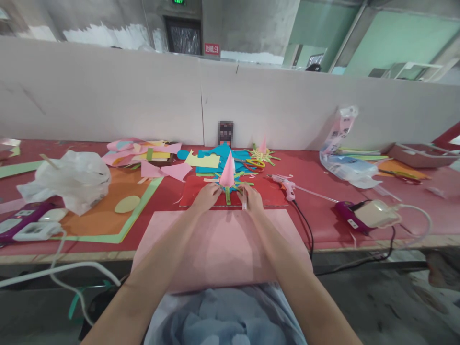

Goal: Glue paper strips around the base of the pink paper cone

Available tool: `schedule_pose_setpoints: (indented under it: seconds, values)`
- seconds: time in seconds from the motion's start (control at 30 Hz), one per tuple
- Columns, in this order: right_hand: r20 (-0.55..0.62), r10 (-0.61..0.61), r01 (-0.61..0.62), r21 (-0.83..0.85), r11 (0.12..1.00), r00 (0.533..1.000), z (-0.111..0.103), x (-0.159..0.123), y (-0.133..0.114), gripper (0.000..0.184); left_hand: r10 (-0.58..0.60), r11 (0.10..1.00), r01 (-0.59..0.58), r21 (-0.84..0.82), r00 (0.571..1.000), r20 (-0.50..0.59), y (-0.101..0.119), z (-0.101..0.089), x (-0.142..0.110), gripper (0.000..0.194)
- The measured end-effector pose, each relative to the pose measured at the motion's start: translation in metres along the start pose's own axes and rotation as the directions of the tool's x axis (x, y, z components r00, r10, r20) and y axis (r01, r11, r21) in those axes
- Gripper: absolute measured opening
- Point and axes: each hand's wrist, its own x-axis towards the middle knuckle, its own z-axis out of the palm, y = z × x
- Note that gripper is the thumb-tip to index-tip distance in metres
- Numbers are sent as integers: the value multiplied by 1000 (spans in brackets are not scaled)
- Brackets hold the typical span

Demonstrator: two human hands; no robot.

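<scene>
In front of me a paper craft (227, 177) stands on a red board (273, 194): a pink cone upright on a ring of blue and green paper strips. My left hand (207, 196) is at its left side, fingers closed on the edge of the strips. On the other side, my right hand (254, 197) has a narrow pale pink paper strip (245, 199) between its fingers, close to the craft's right edge. The fingertips are small in view, so their exact contact is hard to see.
A pink sheet (215, 249) lies under my forearms. To the right are a glue gun (285, 186) with its cord and a purple power strip (350, 218). Scissors (255, 164), blue paper and a second cone craft (264, 151) lie behind. A crumpled white bag (77, 177) stands left.
</scene>
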Motion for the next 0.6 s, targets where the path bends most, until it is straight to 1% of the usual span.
schedule_pose_setpoints:
  seconds: [0.1,0.2,0.3,0.4,0.5,0.6]
  values:
    - [-16,0,0,27,1000,1000,0,-2,3,23,14,1000,-14,4,1000,-9,2,-1,-1,31]
    - [-44,19,-14,128,992,999,4,-2,9,26,20,999,-21,-26,999,-29,4,-2,-2,29]
    - [-93,46,-21,256,966,995,9,0,11,22,35,998,-36,-41,999,-26,5,-2,-3,27]
    - [-126,36,10,351,936,991,11,1,7,18,26,999,-28,-38,999,-35,4,-2,-3,25]
    - [-148,15,35,331,943,989,7,1,0,16,3,999,-5,-41,999,-47,4,-1,-3,24]
    - [-151,24,20,284,959,988,1,-1,-6,18,-5,998,3,-63,999,-33,5,-2,-4,28]
